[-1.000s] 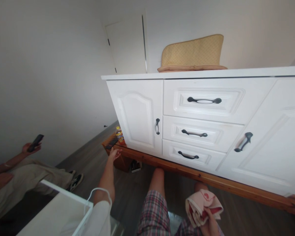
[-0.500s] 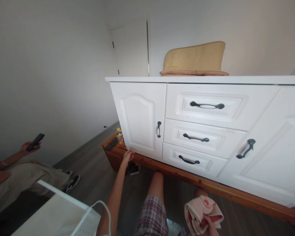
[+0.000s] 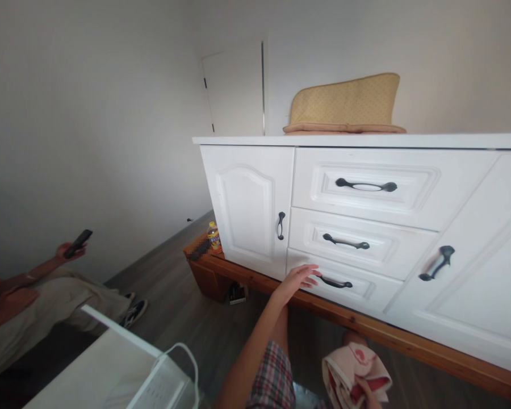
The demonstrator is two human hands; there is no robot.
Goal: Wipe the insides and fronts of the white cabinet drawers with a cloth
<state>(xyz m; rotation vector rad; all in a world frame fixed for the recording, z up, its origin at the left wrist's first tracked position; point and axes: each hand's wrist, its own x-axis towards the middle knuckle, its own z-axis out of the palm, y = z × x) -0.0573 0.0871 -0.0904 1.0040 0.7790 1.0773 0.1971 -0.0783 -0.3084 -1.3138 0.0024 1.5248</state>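
Observation:
My left hand (image 3: pixel 297 280) reaches out with its fingers stretched, beside the left end of the dark handle (image 3: pixel 337 282) on the bottom drawer. Nothing shows in its fingers, and whether they touch the handle I cannot tell. Low in the view, my right hand (image 3: pixel 367 393) grips a folded pink and red towel (image 3: pixel 349 366) in front of my right knee. Its fingers are partly hidden by the cloth. The white cabinet (image 3: pixel 247 204) has three drawers between two doors, all closed.
A tan quilted pad (image 3: pixel 344 105) stands on the cabinet top. Under the cabinet runs a wooden base (image 3: pixel 255 278), with a yellow-capped bottle (image 3: pixel 214 237) at its left end. At left sits another person holding a phone-like dark object (image 3: pixel 78 243). A white table (image 3: pixel 89 363) with a cable is nearby.
My left hand has moved right, from the cabinet's lower left corner to the bottom drawer handle. My right hand still holds the towel. The view has shifted slightly.

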